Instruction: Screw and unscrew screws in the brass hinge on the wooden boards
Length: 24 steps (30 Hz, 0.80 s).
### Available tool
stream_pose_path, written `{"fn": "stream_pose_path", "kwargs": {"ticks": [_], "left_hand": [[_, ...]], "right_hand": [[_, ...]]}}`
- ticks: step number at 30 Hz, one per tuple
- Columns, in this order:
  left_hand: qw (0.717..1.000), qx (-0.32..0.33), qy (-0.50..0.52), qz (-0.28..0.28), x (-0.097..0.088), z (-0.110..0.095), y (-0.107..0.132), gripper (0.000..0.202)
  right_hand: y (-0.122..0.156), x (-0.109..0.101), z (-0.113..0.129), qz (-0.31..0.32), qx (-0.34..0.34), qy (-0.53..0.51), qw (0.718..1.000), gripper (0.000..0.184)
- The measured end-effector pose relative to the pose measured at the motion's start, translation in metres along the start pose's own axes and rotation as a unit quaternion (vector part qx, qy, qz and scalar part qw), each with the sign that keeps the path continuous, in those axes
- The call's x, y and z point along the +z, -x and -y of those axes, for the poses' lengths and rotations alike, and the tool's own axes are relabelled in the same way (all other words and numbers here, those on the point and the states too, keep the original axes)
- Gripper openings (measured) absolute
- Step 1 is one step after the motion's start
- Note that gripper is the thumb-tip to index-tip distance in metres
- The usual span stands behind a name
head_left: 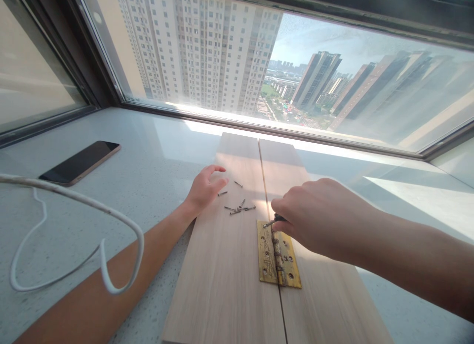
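Note:
Two pale wooden boards [225, 265] lie side by side on a white stone sill, joined by a brass hinge [278, 255] across their seam. Several loose screws [239, 207] lie on the left board. My left hand [204, 188] rests at that board's left edge, fingers curled loosely apart, nearest one screw [222, 193] and holding nothing. My right hand [311, 210] is closed round a dark-handled tool [272, 221], probably a screwdriver, whose metal tip points left just above the hinge's top.
A dark phone [79, 162] lies on the sill [148, 156] at the left. A white cable [74, 235] loops in the foreground left. Window frames [259, 124] close off the back and left; tall buildings show outside.

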<state>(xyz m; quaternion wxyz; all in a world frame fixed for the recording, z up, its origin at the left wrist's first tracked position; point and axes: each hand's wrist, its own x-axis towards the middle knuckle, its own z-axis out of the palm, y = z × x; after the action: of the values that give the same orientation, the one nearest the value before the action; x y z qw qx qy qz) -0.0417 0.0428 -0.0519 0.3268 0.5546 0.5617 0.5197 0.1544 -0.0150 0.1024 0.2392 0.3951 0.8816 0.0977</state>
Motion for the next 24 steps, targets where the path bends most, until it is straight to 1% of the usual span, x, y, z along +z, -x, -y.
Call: {"fn": "stream_pose_path", "kwargs": {"ticks": [1,2,3,5,6,8,9,12,16,17,20,21,23,24], "left_hand": [[1.0,0.0,0.0,-0.001,0.0,0.0,0.0,0.027],[1.0,0.0,0.001,-0.001,0.0,0.0,0.0,0.027],[1.0,0.001,0.001,-0.002,0.0,0.0,0.0,0.027],[1.0,0.002,0.0,-0.002,0.0,0.0,0.0,0.027],[1.0,0.003,0.0,-0.003,0.0,0.0,0.0,0.027],[1.0,0.004,-0.002,-0.002,0.0,0.001,0.0,0.026],[1.0,0.005,-0.004,-0.002,0.0,0.001,0.0,0.026],[1.0,0.006,-0.007,-0.002,0.0,0.001,0.0,0.026],[1.0,0.008,-0.011,-0.001,0.0,0.001,0.0,0.027],[1.0,0.008,-0.012,-0.001,0.0,0.001,0.0,0.027],[1.0,0.01,-0.013,0.0,0.0,0.001,0.0,0.027],[1.0,0.01,-0.013,0.0,0.0,0.001,0.0,0.027],[1.0,0.01,-0.014,0.0,0.0,0.001,-0.001,0.027],[1.0,0.01,-0.014,0.0,0.0,0.001,-0.001,0.027]], "right_hand": [[0.0,-0.001,0.001,0.007,0.006,0.001,1.0,0.035],[0.0,-0.001,0.001,0.007,0.01,0.0,1.0,0.036],[0.0,-0.001,0.002,0.002,0.009,-0.004,1.0,0.032],[0.001,0.0,0.001,-0.014,-0.012,-0.024,1.0,0.015],[0.001,0.001,0.0,-0.018,-0.024,-0.037,0.999,0.009],[-0.001,0.0,-0.002,-0.005,-0.04,-0.053,0.998,0.005],[-0.003,-0.001,-0.002,0.006,-0.036,-0.05,0.998,0.003],[-0.009,-0.008,0.001,0.02,-0.014,-0.015,1.0,0.018],[-0.014,-0.014,0.005,0.021,-0.018,0.026,0.999,0.031],[-0.014,-0.014,0.005,0.02,-0.017,0.026,0.999,0.029],[-0.013,-0.013,0.004,0.028,-0.034,-0.004,0.999,0.011],[-0.012,-0.013,0.003,0.035,-0.042,-0.012,0.998,0.008],[-0.012,-0.012,0.003,0.045,-0.048,-0.016,0.998,0.007],[-0.012,-0.011,0.004,0.045,-0.042,-0.013,0.998,0.013]]}}
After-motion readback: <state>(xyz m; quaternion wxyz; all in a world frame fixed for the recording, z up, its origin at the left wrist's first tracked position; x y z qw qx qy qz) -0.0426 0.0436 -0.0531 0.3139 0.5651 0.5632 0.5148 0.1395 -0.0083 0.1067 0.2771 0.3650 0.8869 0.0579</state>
